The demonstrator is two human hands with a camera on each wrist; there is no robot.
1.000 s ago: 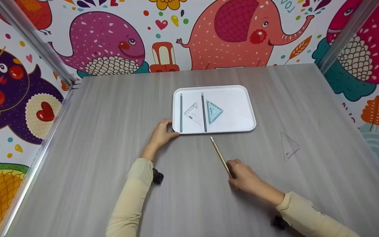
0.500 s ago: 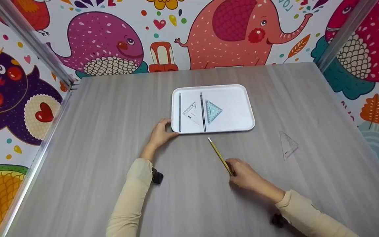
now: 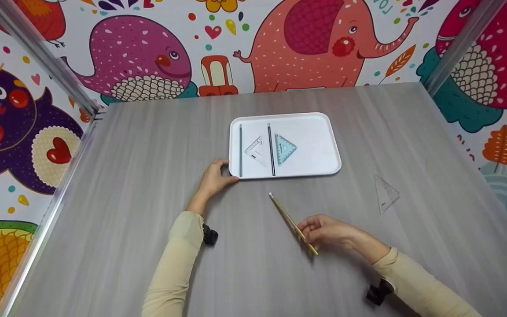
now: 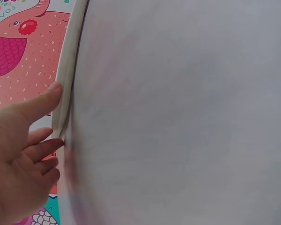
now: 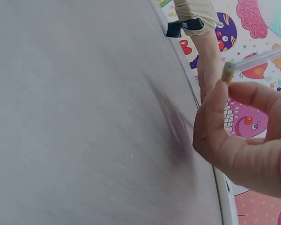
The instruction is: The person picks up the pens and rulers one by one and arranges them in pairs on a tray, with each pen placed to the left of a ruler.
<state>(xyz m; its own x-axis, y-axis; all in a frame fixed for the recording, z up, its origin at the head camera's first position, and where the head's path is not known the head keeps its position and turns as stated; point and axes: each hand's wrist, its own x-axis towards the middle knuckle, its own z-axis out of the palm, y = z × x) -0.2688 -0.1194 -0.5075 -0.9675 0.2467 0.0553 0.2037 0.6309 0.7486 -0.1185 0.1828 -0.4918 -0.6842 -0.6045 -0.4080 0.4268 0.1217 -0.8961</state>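
Note:
In the head view my left hand [image 3: 213,179] holds the near-left corner of a white tray [image 3: 317,152]. The left wrist view shows the thumb against the tray's rim [image 4: 68,70] and the fingers curled at its corner. On the tray lie a dark grey pencil [image 3: 241,152], a clear set square [image 3: 256,152], a black pencil [image 3: 271,149] and a light-blue set square [image 3: 285,149]. My right hand [image 3: 327,230] pinches a yellow pencil [image 3: 285,214] by its lower part, above the table in front of the tray. One pencil end [image 5: 228,72] sticks out past thumb and forefinger in the right wrist view.
Another clear set square [image 3: 386,195] lies on the grey wood-look table [image 3: 148,154], right of the tray. Walls with cartoon animals [image 3: 315,48] stand behind the table and at both sides. Metal posts [image 3: 42,57] rise at the back corners.
My right hand has turned and its hold on the yellow pencil has shifted; the white-tipped end has swung left and nearer, and the lower end now shows. The left hand and tray stay put.

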